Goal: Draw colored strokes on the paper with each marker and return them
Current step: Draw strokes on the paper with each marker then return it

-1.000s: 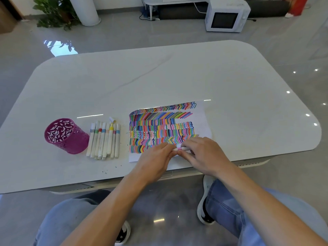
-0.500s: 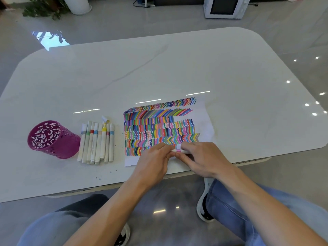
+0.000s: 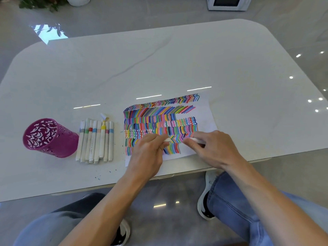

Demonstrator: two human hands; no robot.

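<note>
Left hand (image 3: 149, 150) pinches cap (image 3: 167, 139); right hand (image 3: 213, 148) grips marker (image 3: 196, 139), both over paper (image 3: 204, 118)

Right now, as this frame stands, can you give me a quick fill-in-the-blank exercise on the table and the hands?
1. The magenta cup stands to the ____ of the row of markers.
2. The left hand and the right hand are both over the sheet of ____ covered in coloured strokes.
3. The left hand pinches a small white cap, the right hand a white ____.
Missing words: left; paper; marker.
</note>
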